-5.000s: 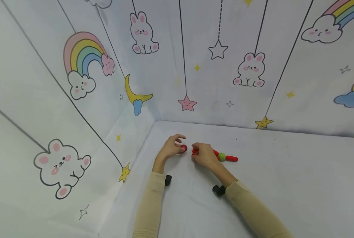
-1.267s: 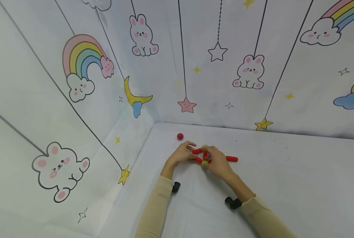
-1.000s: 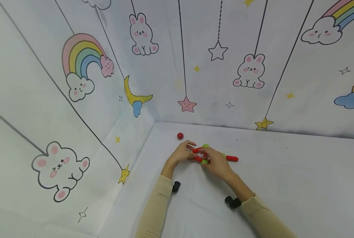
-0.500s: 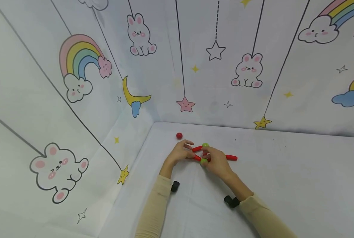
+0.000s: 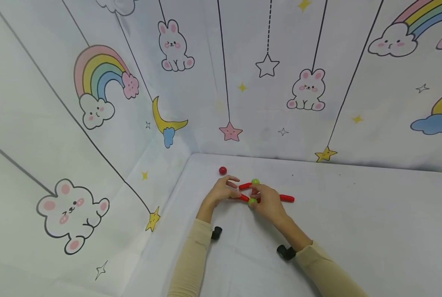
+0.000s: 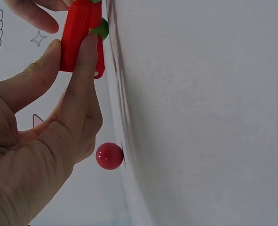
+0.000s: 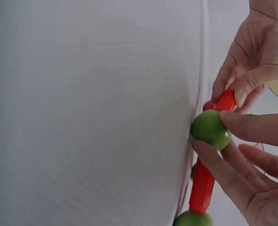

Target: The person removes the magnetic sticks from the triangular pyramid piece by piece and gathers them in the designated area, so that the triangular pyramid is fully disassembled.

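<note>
My left hand (image 5: 221, 192) pinches the end of a red rod (image 6: 75, 37) between thumb and finger. At that rod's other end is a green ball (image 7: 211, 130), pinched by the thumb and a finger of my right hand (image 5: 270, 203). Another red rod (image 5: 245, 185) lies just beyond, running to a second green ball (image 5: 256, 181). To the right, a further red rod (image 5: 287, 198) sticks out from behind my right hand, which hides part of the rod-and-ball frame. A loose red ball (image 5: 223, 170) lies behind my left hand.
A white cloth-covered table (image 5: 354, 231) lies under everything. White printed walls (image 5: 265, 103) with rabbits, stars and rainbows rise at the back and left. A black wrist camera (image 5: 216, 233) sits on the left forearm, another camera (image 5: 286, 252) on the right.
Five seconds ago my left hand was at the red ball; that ball now lies farther back, and the hand holds a rod. Over the last second both hands shift only slightly.
</note>
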